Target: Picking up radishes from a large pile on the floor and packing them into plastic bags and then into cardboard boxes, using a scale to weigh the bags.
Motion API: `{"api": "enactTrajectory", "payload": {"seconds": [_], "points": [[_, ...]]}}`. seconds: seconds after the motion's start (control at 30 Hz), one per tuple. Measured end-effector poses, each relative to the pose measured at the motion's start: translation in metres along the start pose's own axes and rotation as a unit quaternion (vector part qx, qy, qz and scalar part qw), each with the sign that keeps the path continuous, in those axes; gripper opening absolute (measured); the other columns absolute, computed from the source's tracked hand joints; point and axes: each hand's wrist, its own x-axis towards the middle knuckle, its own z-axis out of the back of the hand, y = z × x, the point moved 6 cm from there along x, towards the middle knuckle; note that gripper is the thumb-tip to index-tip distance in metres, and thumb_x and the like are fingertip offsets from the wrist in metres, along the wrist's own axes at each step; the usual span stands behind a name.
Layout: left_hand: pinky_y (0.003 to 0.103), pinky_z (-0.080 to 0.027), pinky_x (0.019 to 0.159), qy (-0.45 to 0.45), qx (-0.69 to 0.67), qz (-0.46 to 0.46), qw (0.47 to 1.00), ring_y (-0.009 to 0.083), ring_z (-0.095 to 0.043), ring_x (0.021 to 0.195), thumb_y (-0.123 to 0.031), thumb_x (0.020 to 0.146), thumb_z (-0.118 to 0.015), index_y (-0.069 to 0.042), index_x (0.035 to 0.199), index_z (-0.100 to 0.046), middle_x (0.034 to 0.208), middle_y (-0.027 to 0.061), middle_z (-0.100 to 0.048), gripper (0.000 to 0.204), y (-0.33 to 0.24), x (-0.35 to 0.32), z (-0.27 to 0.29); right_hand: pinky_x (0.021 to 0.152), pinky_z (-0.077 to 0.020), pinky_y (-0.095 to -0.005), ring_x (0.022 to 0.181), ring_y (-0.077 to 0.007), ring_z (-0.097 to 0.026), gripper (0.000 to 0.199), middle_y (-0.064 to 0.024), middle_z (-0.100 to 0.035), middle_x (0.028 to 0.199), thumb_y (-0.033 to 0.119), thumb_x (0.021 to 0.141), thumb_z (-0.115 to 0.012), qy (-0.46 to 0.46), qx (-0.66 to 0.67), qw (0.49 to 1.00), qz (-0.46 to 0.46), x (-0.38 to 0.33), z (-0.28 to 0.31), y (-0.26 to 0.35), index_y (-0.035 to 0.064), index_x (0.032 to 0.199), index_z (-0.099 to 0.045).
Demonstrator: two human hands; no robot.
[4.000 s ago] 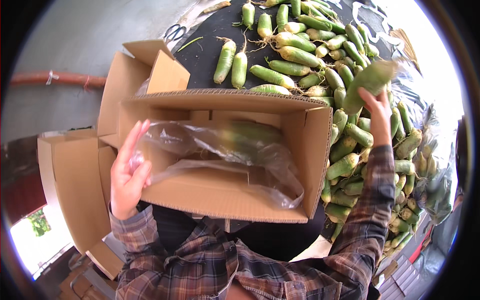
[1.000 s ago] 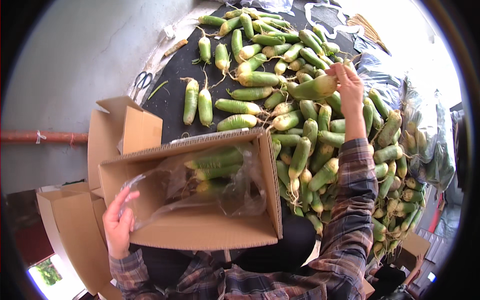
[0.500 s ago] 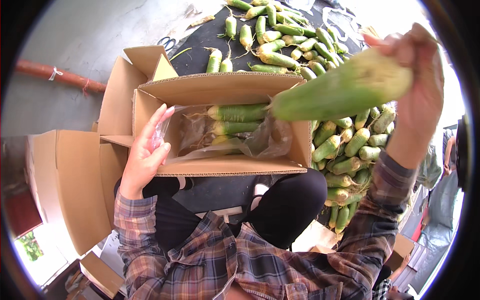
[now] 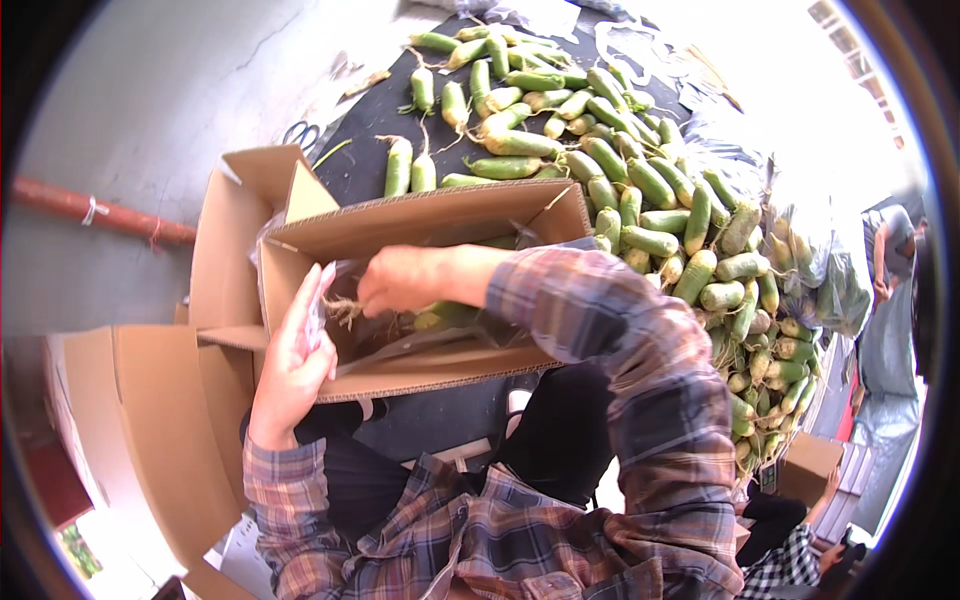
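Note:
A cardboard box (image 4: 430, 380) sits tilted across my lap, lined with a clear plastic bag (image 4: 385, 352). At the box's left wall, my left hand (image 4: 292, 365) keeps its fingers extended and pinches the bag's edge with the thumb. My right hand (image 4: 415, 280) reaches down inside, its fingers curled. Thin pale roots of a green radish (image 4: 345, 310) stick out just past those fingers, while the hand hides the radish's body. Below the hand another green radish (image 4: 442, 316) shows partly in the bag. My right forearm and sleeve cover the box's right part.
A large pile of green radishes (image 4: 650, 182) spreads over a black sheet (image 4: 365, 128) beyond and right of the box. Open cardboard boxes (image 4: 150, 400) stand at left, near a red pipe (image 4: 110, 208). Scissors (image 4: 300, 133) lie behind. Other people (image 4: 785, 560) are at the right.
My right hand has swung from the upper right down and left into the box with the green radish. My left hand stays at the bag's edge. The whole view has shifted.

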Motion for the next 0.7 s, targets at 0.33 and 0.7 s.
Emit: {"api": "enactTrajectory", "payload": {"seconds": [0.33,0.7], "points": [[0.018,-0.041,0.055,-0.003,0.017,0.022,1.0,0.0028,-0.041,0.06,0.008,0.078,-0.04,-0.008,0.148,-0.017,0.151,0.0123,-0.023,0.075,-0.009,-0.004,-0.003,0.076,-0.0498,-0.0437,0.087,-0.0334,-0.064,0.027,-0.013,-0.068,0.09,0.03,0.08,-0.065,0.129,-0.133,0.968,-0.171,-0.011,-0.089,-0.068,0.0052,0.089,-0.07],[0.015,-0.036,0.046,-0.048,0.004,0.043,0.998,0.0004,-0.04,0.052,0.006,0.084,-0.043,-0.007,0.146,-0.023,0.148,0.0107,-0.031,0.066,0.005,0.002,-0.01,0.057,-0.0497,-0.041,0.067,-0.0346,-0.064,0.025,-0.0187,-0.062,0.068,0.018,0.079,-0.056,-0.042,-0.132,0.99,0.01,-0.078,0.081,0.124,-0.0046,0.07,-0.06]]}}
